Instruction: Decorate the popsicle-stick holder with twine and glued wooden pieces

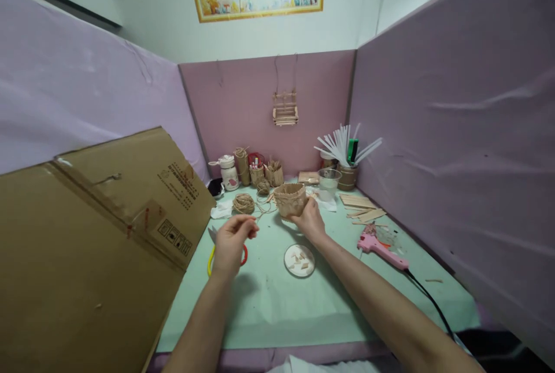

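My right hand (310, 220) grips the lower front of a small twine-wrapped basket (290, 198) that stands on the green table (277, 298). My left hand (231, 240) hovers over the table with its fingers pinched together, seemingly on a thin twine strand that runs toward the basket. A ball of twine (243, 203) lies just behind my left hand. Scissors with yellow and red handles (211, 257) lie under that hand.
A large cardboard sheet (87, 246) leans along the left side. A white dish of wood bits (299, 259) sits in the middle. A pink glue gun (378, 247) with a black cord lies to the right, near wooden sticks (359, 206). Jars, a plastic cup (328, 182) and white sticks line the back.
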The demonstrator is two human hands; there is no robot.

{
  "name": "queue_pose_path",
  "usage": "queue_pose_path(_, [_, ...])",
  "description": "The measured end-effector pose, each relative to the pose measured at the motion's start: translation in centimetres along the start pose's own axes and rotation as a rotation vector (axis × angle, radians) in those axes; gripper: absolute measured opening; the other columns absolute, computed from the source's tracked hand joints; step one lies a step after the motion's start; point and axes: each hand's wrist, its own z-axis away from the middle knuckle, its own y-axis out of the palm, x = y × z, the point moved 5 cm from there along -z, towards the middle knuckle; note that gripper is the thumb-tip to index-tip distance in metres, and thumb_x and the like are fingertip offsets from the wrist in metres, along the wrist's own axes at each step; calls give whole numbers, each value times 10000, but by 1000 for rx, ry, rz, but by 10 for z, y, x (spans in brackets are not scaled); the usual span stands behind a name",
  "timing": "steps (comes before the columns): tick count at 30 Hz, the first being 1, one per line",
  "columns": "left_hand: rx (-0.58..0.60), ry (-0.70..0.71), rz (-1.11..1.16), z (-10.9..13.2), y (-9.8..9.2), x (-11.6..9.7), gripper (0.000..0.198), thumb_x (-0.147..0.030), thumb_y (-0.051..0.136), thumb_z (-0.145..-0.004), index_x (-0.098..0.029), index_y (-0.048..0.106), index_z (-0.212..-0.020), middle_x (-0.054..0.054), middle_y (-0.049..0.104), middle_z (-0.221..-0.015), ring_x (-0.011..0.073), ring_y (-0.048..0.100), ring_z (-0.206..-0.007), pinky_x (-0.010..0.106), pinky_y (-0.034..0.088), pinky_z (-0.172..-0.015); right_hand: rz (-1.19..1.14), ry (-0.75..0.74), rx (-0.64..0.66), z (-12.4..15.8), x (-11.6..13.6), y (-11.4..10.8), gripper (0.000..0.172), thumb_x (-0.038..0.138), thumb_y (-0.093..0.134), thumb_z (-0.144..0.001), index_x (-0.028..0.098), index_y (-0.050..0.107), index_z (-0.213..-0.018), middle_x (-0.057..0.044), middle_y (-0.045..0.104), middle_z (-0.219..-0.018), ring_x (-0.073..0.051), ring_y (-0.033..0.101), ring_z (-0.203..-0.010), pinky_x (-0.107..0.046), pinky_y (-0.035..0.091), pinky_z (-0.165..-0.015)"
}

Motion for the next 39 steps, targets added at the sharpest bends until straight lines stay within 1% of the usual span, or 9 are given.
queue_pose_path(3, [169,-199,-28,2,22,42,337,-397,808,-609,-146,718,-814,79,726,-736,154,635,-631,287,509,-633,53,11,53,7,-2,5,693,459,791,-601,158,439,-1116,-209,577,-1171,-365,583,-1077,-420,471,-820])
queue_pose_path(7, [252,-273,-88,8,28,62,296,-397,806,-600,-156,714,-744,103,729,-718,176,642,-622,307,508,-613,98,-15,152,13,-6,-1,716,334,883,-483,172,513,-1074,-193,633,-1135,-359,604,-1066,-416,468,-834])
queue_pose_path(10, [257,-251,-163,9,23,62,219,-357,791,-616,-170,725,-709,86,715,-677,175,614,-595,300,483,-589,98,-55,217,16,-10,-19,550,225,861,-500,195,593,-979,-154,685,-1065,-331,633,-1016,-383,473,-802])
queue_pose_path(15, [241,-114,-352,8,17,47,77,-275,754,-629,-206,721,-618,53,690,-683,191,610,-691,291,465,-656,-4,-134,309,31,-17,-74,198,244,700,-732,239,697,-929,-66,747,-859,-245,687,-786,-333,483,-709])
queue_pose_path(19, [244,-87,-334,22,27,38,139,-255,765,-607,-202,653,-542,52,661,-794,192,602,-789,267,452,-669,-299,-184,361,63,-8,-108,215,311,665,-785,271,729,-986,-36,752,-849,-232,690,-740,-336,520,-652])
queue_pose_path(23, [291,-252,-45,59,58,42,198,-268,807,-595,-182,632,-564,34,633,-812,179,588,-809,265,447,-736,-362,-328,376,109,21,-109,303,276,695,-806,296,681,-1108,-49,704,-1068,-219,668,-902,-348,547,-769])
queue_pose_path(29, [267,-673,390,114,94,63,348,-441,853,-595,-145,691,-676,25,608,-716,115,512,-685,231,409,-663,-269,-573,170,144,40,-104,186,202,581,-911,273,651,-1068,-66,660,-973,-213,623,-923,-359,536,-793])
queue_pose_path(35, [302,-787,390,125,100,69,368,-495,810,-651,-151,712,-739,61,667,-824,135,564,-785,214,383,-642,-33,-670,140,145,30,-116,215,171,452,-952,234,657,-945,-63,648,-832,-188,584,-752,-314,467,-650])
queue_pose_path(39, [513,-737,160,133,101,66,398,-487,732,-732,-138,753,-924,106,710,-972,134,575,-793,231,388,-663,-51,-490,-27,128,18,-156,212,214,472,-955,214,545,-756,-3,550,-702,-147,522,-651,-278,410,-631])
